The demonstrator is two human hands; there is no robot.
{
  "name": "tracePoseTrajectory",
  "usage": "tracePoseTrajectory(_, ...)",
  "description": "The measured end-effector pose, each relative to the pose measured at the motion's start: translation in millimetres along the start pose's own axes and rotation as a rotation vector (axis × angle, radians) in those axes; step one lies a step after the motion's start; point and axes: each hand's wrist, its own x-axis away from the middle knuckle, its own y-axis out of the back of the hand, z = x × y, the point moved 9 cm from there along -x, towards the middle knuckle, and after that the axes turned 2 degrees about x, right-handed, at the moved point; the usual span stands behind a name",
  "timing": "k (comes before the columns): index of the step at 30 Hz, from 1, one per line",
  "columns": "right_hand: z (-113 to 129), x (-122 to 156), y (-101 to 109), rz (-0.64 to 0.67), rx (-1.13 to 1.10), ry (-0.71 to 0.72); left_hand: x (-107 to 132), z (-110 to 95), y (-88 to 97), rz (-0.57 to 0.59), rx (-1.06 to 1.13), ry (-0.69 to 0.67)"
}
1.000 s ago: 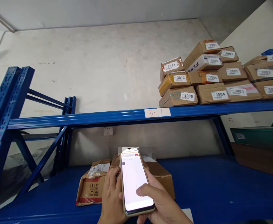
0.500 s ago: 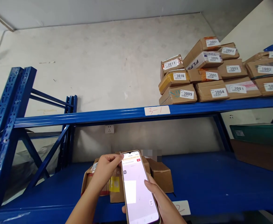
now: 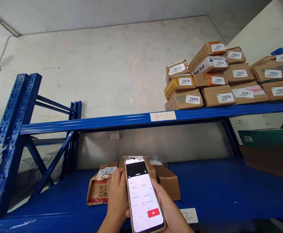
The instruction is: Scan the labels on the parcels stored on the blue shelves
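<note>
A smartphone (image 3: 143, 197) with a lit screen showing a form and a red button is held up in my right hand (image 3: 170, 210), whose fingers wrap its right edge. My left hand (image 3: 118, 197) is closed against the phone's left edge, in front of a cardboard parcel (image 3: 100, 189) with red print. A second brown parcel (image 3: 167, 181) stands behind the phone on the blue lower shelf (image 3: 216, 191).
The upper blue shelf beam (image 3: 107, 121) carries a handwritten label (image 3: 162, 116) and a stack of numbered cardboard boxes (image 3: 219, 77) at the right. A green flat box (image 3: 269, 139) lies on brown cartons at far right. Blue rack uprights (image 3: 13, 129) stand left.
The phone screen changed from a white page to a form with a red button. My left hand dropped from the phone's top corner to its left edge.
</note>
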Motion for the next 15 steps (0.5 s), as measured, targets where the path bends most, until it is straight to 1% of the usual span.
tracePoseTrajectory(2,-1,-4,-3,-0.020,-0.001,-0.026,2,5,-1.3,-0.067,-0.001,-0.002)
tracePoseTrajectory(5,5,-10,-12,-0.023,0.038,-0.034,7,8,2.3,-0.202,-0.019,-0.015)
tracePoseTrajectory(7,9,-14,-19,-0.020,0.054,-0.033,11,4,5.8,-0.289,-0.050,-0.052)
tracePoseTrajectory(9,14,-15,-26,-0.007,0.052,-0.032,16,-2,8.3,-0.352,-0.083,-0.093)
tracePoseTrajectory(12,21,-14,-34,0.023,0.061,0.001,19,-6,8.3,-0.375,-0.125,-0.119)
tracePoseTrajectory(15,26,-11,-40,0.040,0.096,0.032,19,2,4.3,-0.366,-0.110,-0.103)
